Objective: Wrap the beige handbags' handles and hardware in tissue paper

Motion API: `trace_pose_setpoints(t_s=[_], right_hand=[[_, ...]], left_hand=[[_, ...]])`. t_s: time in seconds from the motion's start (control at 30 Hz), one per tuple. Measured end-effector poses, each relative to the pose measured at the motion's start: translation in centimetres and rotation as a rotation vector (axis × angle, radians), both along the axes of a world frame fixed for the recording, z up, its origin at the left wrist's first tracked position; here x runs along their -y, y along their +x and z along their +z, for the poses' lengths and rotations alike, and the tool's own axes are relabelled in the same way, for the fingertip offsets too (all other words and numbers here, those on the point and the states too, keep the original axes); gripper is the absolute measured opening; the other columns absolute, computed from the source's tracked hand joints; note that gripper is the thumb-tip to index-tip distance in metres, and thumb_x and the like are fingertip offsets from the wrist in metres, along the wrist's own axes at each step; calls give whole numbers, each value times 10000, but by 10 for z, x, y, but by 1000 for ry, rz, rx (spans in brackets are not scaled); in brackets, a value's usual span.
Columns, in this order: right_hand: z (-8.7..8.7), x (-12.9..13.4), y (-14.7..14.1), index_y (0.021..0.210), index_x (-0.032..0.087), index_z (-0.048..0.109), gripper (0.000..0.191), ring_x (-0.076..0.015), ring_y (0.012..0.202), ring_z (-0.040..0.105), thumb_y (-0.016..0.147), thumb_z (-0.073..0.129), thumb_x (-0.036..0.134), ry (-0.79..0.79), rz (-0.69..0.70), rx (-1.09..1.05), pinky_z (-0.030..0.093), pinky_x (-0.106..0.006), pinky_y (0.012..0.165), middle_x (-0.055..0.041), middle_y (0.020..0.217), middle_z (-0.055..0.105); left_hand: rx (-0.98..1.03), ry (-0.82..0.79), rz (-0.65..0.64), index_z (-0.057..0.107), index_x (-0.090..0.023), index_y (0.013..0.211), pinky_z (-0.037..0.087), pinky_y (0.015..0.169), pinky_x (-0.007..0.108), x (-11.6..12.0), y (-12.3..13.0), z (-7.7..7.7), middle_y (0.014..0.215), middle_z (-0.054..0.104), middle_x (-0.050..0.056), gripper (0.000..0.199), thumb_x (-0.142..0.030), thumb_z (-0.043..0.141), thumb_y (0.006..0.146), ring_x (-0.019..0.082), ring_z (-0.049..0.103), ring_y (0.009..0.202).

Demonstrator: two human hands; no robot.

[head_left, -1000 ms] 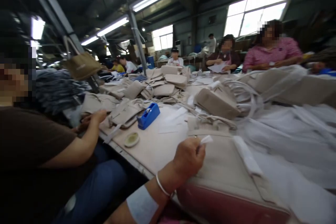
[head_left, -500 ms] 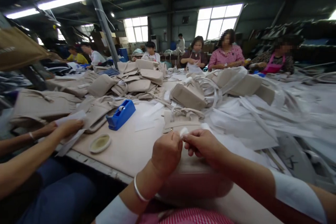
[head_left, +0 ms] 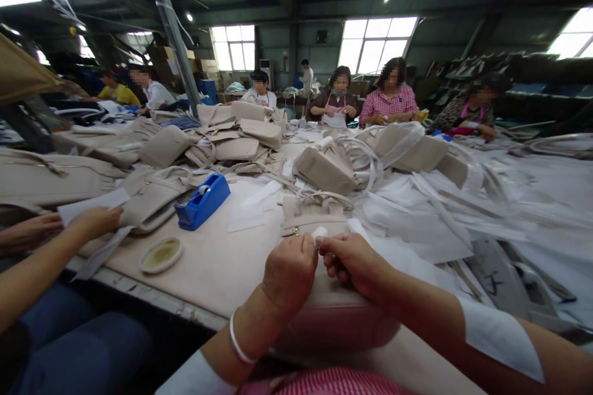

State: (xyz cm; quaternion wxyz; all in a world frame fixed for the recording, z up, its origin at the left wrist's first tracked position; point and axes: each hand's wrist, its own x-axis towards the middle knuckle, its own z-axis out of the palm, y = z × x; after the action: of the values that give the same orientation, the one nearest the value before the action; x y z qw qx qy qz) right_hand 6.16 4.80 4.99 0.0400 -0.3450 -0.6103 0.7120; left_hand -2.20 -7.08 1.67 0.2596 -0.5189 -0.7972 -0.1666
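A small piece of white paper or tape (head_left: pixel 319 232) is pinched between my hands at the front of the table. My left hand (head_left: pixel 290 268) is closed like a fist around its near end, with the thumb on top. My right hand (head_left: pixel 354 259) grips the other side between thumb and fingertips, close against the left. Both hands are over a beige handbag (head_left: pixel 340 327) that lies before me, its handles (head_left: pixel 324 196) pointing away. A small metal fitting (head_left: pixel 296 231) shows on it just beyond my left hand; much of its top is covered by my hands.
A blue tape dispenser (head_left: pixel 204 202) and a round white dish (head_left: pixel 161 255) are on the table (head_left: pixel 217 271) to my left. Beside me a co-worker's hand (head_left: pixel 95 222) holds white paper. Beige bags (head_left: pixel 324 170) and white sheets (head_left: pixel 412 222) are piled ahead and right.
My view has shifted slightly, so most things appear a little further left. Both hands stay together on the white piece. The co-worker's hands at left have moved their paper slightly.
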Motion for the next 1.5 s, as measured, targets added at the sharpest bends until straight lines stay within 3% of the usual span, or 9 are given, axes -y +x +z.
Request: trace_pose_setpoints(t_s=[0.17,0.43,0.63,0.77,0.87,0.97,1.1,1.3,1.5], right_hand=[[1,-2,-1,635,145,540,348,-51,351,407,843,625,411,-58,25,-1,245,-165,313,25,478,504],[-9,2,1,659,127,600,217,-41,424,435,722,703,307,-117,29,-182,302,-169,391,9,590,578],[-6,1,-8,748,142,622,141,-66,437,444,693,666,264,108,17,-266,320,-204,434,23,565,597],[-2,-3,-12,694,162,595,149,-83,438,444,703,663,294,246,39,-242,320,-215,436,26,499,574],[-1,-5,-14,700,181,551,195,-93,413,449,717,662,341,248,37,-216,315,-217,413,29,481,570],[-2,-5,-16,735,197,518,280,-91,380,420,710,697,410,194,32,-186,282,-216,380,39,482,566],[-2,-6,-14,663,164,553,381,-68,428,397,764,668,513,73,214,-267,267,-209,418,-3,544,600],[0,-12,-9,714,135,647,316,-67,487,398,782,684,442,111,232,-383,271,-220,470,-26,635,638],[6,-11,-9,693,154,589,381,-76,436,405,792,660,514,77,302,-311,202,-222,429,-12,550,604]], left_hand=[[30,-12,-4,597,-172,900,456,585,331,-1,0,1,750,646,58,118,-191,484,930,238,618,689],[278,-6,-10,611,-140,900,475,660,346,2,-10,-1,790,674,106,184,-200,438,922,247,633,724],[843,97,-209,598,-164,736,417,644,290,4,-17,11,718,646,56,346,-301,383,970,169,576,664],[1382,163,-431,593,-143,805,359,501,226,4,-21,9,711,603,30,397,-429,376,975,100,464,528],[1594,248,-514,580,-134,864,319,451,202,4,-22,5,727,581,24,372,-458,422,958,76,416,497],[1663,314,-561,578,-135,945,309,440,199,6,-21,6,749,588,32,351,-457,439,955,69,407,486],[1748,394,-624,566,-143,1030,296,428,194,9,-21,7,744,588,27,342,-453,445,955,65,402,473],[1844,470,-672,561,-138,997,276,416,183,7,-24,2,764,594,36,353,-464,433,956,52,390,461],[1618,292,-609,552,-143,1180,363,442,202,5,-18,10,754,604,32,411,-469,419,967,84,464,493]])
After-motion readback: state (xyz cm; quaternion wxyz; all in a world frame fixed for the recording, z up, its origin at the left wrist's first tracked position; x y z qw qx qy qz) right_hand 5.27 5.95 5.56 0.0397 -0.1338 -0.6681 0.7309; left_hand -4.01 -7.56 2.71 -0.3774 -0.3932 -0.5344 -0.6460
